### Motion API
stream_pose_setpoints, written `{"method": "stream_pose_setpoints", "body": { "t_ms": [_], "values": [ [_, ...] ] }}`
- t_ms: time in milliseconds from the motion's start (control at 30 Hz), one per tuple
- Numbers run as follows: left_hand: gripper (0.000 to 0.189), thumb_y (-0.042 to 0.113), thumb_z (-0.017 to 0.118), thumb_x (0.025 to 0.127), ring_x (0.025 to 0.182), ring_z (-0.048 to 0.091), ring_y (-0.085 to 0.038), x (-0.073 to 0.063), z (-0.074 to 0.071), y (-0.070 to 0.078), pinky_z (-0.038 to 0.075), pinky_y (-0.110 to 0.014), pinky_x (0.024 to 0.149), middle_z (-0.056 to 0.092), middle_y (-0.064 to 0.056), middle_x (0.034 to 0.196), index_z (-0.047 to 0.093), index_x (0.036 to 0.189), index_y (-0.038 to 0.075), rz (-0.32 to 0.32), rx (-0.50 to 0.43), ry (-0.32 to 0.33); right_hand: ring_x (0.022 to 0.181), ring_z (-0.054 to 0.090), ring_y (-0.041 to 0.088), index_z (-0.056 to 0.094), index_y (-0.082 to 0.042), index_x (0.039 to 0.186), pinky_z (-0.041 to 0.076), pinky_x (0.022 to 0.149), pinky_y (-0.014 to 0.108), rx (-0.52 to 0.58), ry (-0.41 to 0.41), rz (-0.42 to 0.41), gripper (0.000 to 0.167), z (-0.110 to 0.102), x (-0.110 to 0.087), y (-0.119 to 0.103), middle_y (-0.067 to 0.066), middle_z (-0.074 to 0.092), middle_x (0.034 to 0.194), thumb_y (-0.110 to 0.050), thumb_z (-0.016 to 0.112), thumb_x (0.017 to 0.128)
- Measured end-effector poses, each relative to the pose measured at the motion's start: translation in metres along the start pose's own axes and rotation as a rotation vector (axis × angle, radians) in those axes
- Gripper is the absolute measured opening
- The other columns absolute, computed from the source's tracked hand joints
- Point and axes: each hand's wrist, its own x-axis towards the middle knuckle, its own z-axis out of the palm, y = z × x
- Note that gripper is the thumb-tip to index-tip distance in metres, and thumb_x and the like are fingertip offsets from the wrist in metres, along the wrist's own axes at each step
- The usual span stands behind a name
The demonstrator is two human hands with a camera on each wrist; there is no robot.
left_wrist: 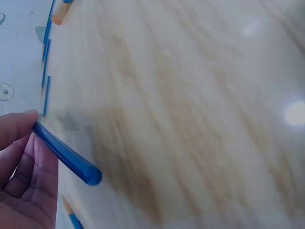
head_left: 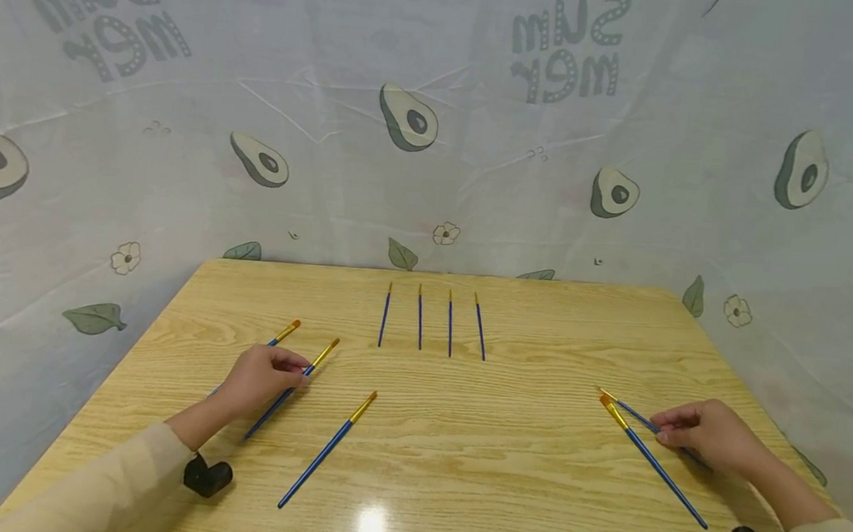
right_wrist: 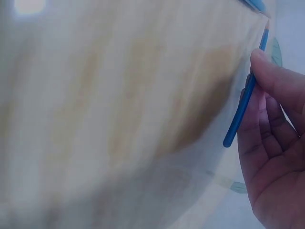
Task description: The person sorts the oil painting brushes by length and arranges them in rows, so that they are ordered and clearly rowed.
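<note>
Thumb and fingers of my left hand (head_left: 259,380) pinch a blue-handled paintbrush (head_left: 277,405) with a gold ferrule, slanting over the left side of the table. Its handle end (left_wrist: 71,160) points toward the camera in the left wrist view. Partly hidden behind that hand lies another paintbrush (head_left: 286,333). On the right, my right hand (head_left: 714,436) pinches a thinner blue paintbrush (head_left: 636,415), whose handle (right_wrist: 240,112) shows below the thumb in the right wrist view. Just beside it, a thicker paintbrush (head_left: 655,463) lies diagonally, its bristles close to the thin brush's tip.
Several thin paintbrushes (head_left: 420,320) lie in a spaced row at the back of the wooden table (head_left: 487,446). A thick paintbrush (head_left: 327,452) lies slanted at front centre-left. Behind the table hangs a pale cloth (head_left: 326,208) printed with avocados.
</note>
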Motion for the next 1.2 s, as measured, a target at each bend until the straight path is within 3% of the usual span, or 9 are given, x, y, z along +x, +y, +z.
{"method": "stream_pose_setpoints", "body": {
  "t_ms": [267,600,900,1200],
  "values": [
    [0.022,0.013,0.075,0.087,0.075,0.064,-0.017,0.003,0.003,0.017,0.055,-0.034,0.064,0.071,-0.004,0.090,0.074,0.106,0.003,-0.049,-0.096,-0.012,0.092,0.065,0.028,0.068,0.006,0.115,0.053,0.068,0.027,-0.018,0.032,-0.045,0.032,-0.004,0.011,-0.013,0.015,0.070,0.103,-0.015,0.069,0.092],
    [0.021,0.016,0.075,0.087,0.076,0.066,-0.019,0.004,0.012,0.040,0.057,-0.040,0.069,0.072,-0.004,0.090,0.075,0.106,0.006,-0.088,-0.167,-0.034,0.090,0.063,0.022,0.060,0.010,0.126,0.056,0.069,0.031,0.090,0.051,-0.013,0.039,-0.006,0.031,-0.029,0.024,0.063,0.114,-0.016,0.063,0.096],
    [0.019,0.012,0.075,0.086,0.078,0.066,-0.019,0.005,0.033,0.064,0.058,-0.036,0.067,0.072,-0.004,0.091,0.075,0.103,0.004,-0.089,-0.249,-0.087,0.101,0.062,0.035,0.054,0.010,0.132,0.056,0.080,0.041,0.189,0.070,-0.003,0.044,-0.002,0.053,-0.053,0.027,0.060,0.120,-0.018,0.059,0.099],
    [0.017,0.008,0.075,0.086,0.074,0.068,-0.019,0.005,0.062,0.089,0.059,-0.039,0.066,0.072,-0.006,0.085,0.075,0.101,0.000,-0.056,-0.332,-0.170,0.108,0.060,0.039,0.051,0.010,0.135,0.055,0.084,0.040,0.276,0.085,0.010,0.044,0.008,0.078,-0.075,0.029,0.058,0.123,-0.015,0.058,0.100]
  ]
}}
